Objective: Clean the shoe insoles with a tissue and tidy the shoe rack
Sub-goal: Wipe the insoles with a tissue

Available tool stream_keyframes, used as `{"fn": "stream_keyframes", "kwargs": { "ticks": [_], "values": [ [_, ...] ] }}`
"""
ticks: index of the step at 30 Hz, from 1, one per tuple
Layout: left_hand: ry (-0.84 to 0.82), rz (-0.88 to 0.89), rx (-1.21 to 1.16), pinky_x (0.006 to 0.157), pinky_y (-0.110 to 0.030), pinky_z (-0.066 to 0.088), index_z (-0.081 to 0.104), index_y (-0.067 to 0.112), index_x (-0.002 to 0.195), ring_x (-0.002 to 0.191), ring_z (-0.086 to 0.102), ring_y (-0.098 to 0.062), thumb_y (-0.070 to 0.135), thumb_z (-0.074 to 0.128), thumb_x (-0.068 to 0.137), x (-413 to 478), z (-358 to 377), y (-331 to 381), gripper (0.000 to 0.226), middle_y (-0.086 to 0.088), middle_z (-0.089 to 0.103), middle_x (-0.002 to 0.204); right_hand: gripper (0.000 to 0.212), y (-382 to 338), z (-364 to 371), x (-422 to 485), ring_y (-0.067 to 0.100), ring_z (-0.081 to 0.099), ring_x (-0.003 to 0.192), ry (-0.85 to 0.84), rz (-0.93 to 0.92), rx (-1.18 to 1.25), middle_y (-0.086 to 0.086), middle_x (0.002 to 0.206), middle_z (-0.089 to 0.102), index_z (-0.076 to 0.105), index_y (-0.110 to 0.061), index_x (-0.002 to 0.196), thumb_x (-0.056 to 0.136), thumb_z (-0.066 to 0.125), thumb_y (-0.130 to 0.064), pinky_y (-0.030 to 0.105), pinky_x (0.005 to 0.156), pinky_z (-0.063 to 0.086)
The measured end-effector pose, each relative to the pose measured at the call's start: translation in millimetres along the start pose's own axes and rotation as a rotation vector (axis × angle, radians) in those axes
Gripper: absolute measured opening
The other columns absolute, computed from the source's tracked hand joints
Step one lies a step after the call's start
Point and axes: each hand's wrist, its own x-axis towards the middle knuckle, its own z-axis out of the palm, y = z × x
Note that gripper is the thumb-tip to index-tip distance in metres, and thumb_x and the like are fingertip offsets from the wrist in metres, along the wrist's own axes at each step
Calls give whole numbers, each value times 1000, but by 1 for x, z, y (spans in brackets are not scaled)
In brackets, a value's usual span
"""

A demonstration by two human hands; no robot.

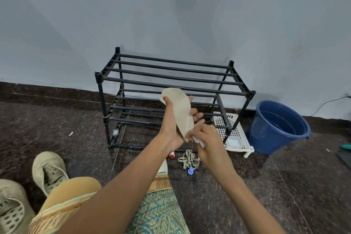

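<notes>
Gripping a beige, foot-shaped fabric insole (pixel 182 108) with thumb and fingers curled round its edges, the left hand (pixel 171 127) held it upright in front of the black tubular two-tier shoe rack (pixel 171 74). The right hand (pixel 210 138) pinched a crumpled white tissue (pixel 199 141) against the insole's lower end. A pair of worn beige shoes (pixel 49 171) lay on the dark speckled floor (pixel 57 129) at the left; a blue plastic bucket (pixel 279 129) stood right of the rack.
</notes>
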Motion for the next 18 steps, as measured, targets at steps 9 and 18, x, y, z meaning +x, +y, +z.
{"fn": "stream_keyframes", "kwargs": {
  "ticks": [9, 18],
  "values": [
    [20, 40, 17, 91, -38, 48, 51, 15, 129, 71, 61, -20, 74, 12, 85, 0, 3, 0, 83, -6, 49, 68, 29, -7, 9, -1, 20, 49, 85, 73, 113, 53, 6, 88, 61, 67, -8, 89, 73, 55, 13, 4, 77, 30],
    [44, 52, 0, 84, -38, 51, 52, 18, 128, 68, 64, -20, 75, 14, 85, 3, 0, 0, 81, -5, 50, 66, 32, -14, 11, 0, 22, 50, 84, 67, 102, 68, 6, 88, 59, 68, -7, 90, 71, 54, 14, 5, 77, 31]
  ]
}}
